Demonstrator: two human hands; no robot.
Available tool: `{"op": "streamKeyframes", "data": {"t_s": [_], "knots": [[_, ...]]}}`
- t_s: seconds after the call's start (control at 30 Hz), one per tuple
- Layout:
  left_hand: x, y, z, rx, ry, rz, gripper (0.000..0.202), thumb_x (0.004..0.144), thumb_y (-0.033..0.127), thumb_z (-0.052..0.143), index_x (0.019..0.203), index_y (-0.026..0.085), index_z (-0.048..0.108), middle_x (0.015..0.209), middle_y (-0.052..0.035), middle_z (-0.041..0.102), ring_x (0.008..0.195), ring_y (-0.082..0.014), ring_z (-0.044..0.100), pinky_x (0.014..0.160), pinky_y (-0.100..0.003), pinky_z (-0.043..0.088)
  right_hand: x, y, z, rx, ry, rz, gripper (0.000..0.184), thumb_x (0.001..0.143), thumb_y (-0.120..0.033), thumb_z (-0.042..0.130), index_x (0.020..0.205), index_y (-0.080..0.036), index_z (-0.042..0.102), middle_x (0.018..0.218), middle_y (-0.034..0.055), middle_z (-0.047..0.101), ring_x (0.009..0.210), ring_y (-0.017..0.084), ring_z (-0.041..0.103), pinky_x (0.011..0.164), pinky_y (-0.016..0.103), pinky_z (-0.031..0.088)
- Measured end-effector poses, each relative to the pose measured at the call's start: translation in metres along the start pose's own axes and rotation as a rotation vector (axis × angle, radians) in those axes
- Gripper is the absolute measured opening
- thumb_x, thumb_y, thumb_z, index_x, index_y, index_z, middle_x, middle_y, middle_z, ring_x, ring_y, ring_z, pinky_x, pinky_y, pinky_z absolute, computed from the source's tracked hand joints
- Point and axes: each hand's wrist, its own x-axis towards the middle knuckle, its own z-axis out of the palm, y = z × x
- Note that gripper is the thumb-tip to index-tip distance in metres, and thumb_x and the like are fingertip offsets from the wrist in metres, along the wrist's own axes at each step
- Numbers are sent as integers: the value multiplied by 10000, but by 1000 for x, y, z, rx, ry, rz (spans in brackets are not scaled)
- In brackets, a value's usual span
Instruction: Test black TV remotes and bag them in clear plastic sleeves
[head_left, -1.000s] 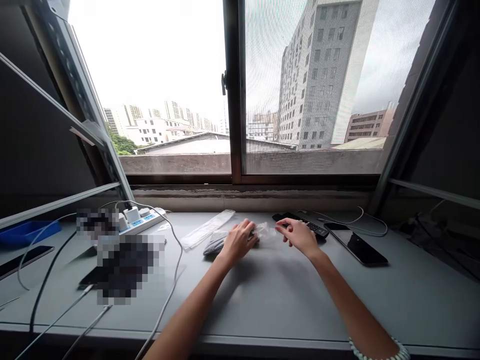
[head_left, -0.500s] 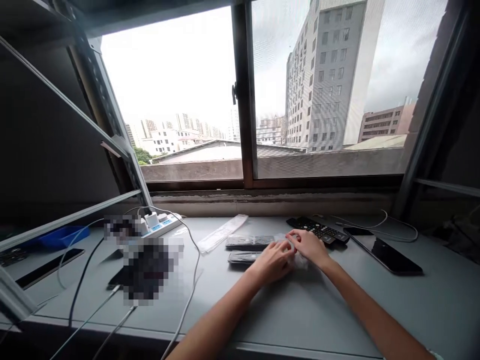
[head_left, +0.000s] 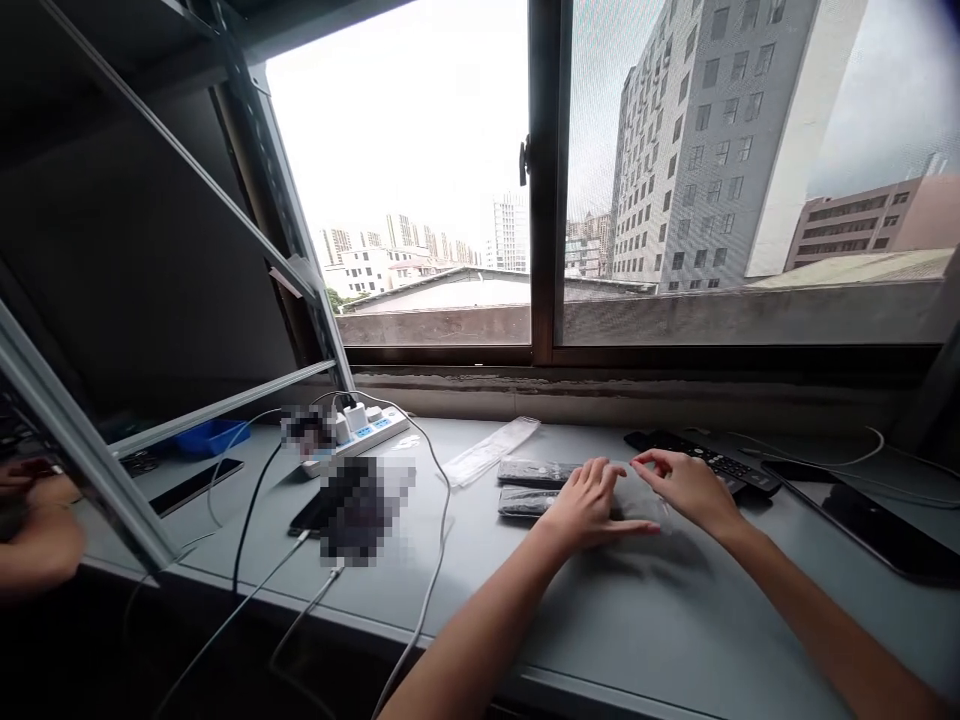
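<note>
Two long dark items in clear plastic lie side by side on the grey desk: a far one point(head_left: 534, 470) and a near one point(head_left: 523, 503). My left hand point(head_left: 585, 508) rests across their right ends, fingers stretched and thumb pointing right, covering part of both. Just right of it is my right hand point(head_left: 694, 492), its thumb and forefinger pinched together. What sits between those fingertips is too small to make out. Crumpled clear plastic point(head_left: 646, 508) shows between the hands. Black remote controls point(head_left: 731, 465) lie behind my right hand.
A flat clear plastic sleeve point(head_left: 491, 450) lies behind the wrapped items. On the right is a black phone or tablet point(head_left: 862, 515). Leftward are a power strip point(head_left: 367, 432), loose cables, a dark phone point(head_left: 196, 488) and a blue tray point(head_left: 214, 437). Another person's arm point(head_left: 41, 530) shows beyond the shelf post.
My view has swung left, bringing another person's arm into sight. My hands, close together before, have drawn apart, and my left thumb has spread out.
</note>
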Motion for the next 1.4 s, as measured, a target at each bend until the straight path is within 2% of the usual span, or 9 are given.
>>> {"op": "streamKeyframes", "data": {"t_s": [0.1,0.2,0.33,0.43,0.53,0.77,0.97,1.17,1.4], "knots": [[1,-3,-8,-29,13,-49,627,765,603,531,1224,196,401,1230,-112,468,1196,-252,425,1013,-384,338,-1,-1,-2,12,-1,-19,339,774,-515,459,870,-285,690,685,4,636,676,180,588,518,242,321],[1,-9,-18,-47,-11,-110,741,708,637,572,1291,227,367,1337,-114,397,1311,-282,286,1075,-441,240,-3,0,-4,8,-23,-33,346,778,-511,446,858,-281,692,669,2,635,660,176,588,518,243,329],[-7,-15,-23,-86,-184,-258,1051,587,788,524,1417,239,185,1486,-152,169,1375,-357,-14,1060,-612,8,-4,4,-10,-4,-36,-19,363,782,-523,426,865,-279,682,683,-4,642,622,166,589,512,243,334],[-12,-15,-21,-92,-280,-344,1141,575,852,419,1445,192,91,1502,-191,79,1363,-360,-108,1024,-636,-78,-5,5,-15,-11,-9,-18,362,785,-529,419,876,-287,672,687,-7,641,637,168,596,516,239,336],[-10,-15,-16,-65,-253,-338,1085,609,852,368,1444,202,127,1501,-180,116,1373,-346,-64,1045,-604,-63,-6,0,-17,-15,-4,-43,354,790,-522,415,884,-292,668,684,-2,641,661,179,599,521,242,338],[-2,-22,-3,6,-146,-260,883,725,765,358,1407,216,249,1469,-153,235,1379,-317,72,1088,-530,73,-14,-16,-16,-12,-40,-144,316,813,-492,425,858,-298,670,683,-2,647,660,177,595,536,250,333],[-4,-21,-2,42,-106,-229,719,816,643,381,1371,193,310,1437,-143,304,1367,-290,158,1091,-481,152,-22,-23,-16,5,-161,-280,293,838,-446,424,864,-286,669,624,-11,643,639,169,594,544,243,327],[-1,-19,2,42,-96,-171,678,819,587,447,1348,178,337,1418,-139,342,1363,-272,187,1099,-469,150,-28,-35,-21,-11,-106,-321,268,849,-429,426,908,-307,657,695,-24,658,642,161,593,542,234,306],[-1,-22,3,71,-89,-156,725,795,540,533,1368,169,288,1421,-153,335,1360,-270,197,1094,-453,184,-29,-37,-14,-8,-122,-375,260,843,-396,432,876,-296,669,699,-12,663,656,167,598,529,240,292]]}}
